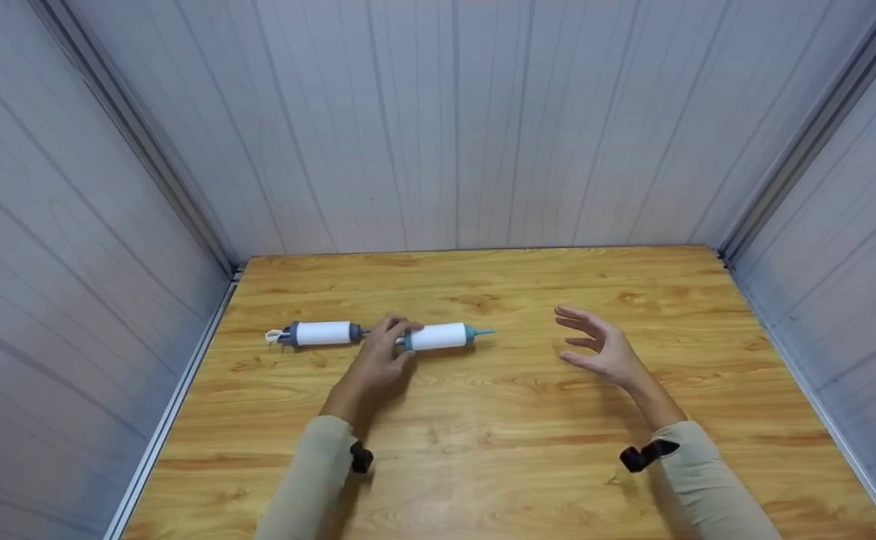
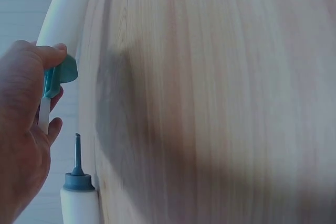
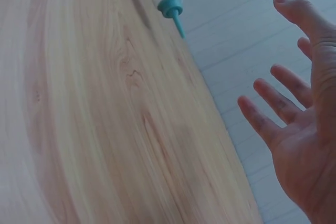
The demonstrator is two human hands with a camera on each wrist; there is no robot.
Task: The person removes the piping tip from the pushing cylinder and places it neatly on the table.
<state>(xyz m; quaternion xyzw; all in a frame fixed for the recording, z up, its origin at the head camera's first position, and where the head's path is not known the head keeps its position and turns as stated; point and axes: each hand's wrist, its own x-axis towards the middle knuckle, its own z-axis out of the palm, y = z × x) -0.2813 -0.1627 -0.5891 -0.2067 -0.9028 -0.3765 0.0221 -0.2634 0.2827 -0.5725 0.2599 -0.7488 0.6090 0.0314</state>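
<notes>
My left hand [image 1: 382,356] pinches the teal rear end of a white syringe-like dispenser [image 1: 438,336], thumb on one side and fingers on the other. Its teal cap and thin nozzle point right; a pale rod [image 2: 45,115] sticks out of the rear end under my palm. Whether it touches the table cannot be told. To the left lies a second white dispenser [image 1: 323,333] with grey-blue ends, its nozzle [image 2: 78,156] pointing towards my left hand. My right hand [image 1: 599,351] hovers over the table, right of the teal nozzle [image 3: 178,25], fingers spread and holding nothing.
The wood-grain table [image 1: 453,450] is bounded by a pale panelled back wall [image 1: 438,135] and side walls at left and right. Dark wrist mounts [image 1: 361,457] sit on both sleeves.
</notes>
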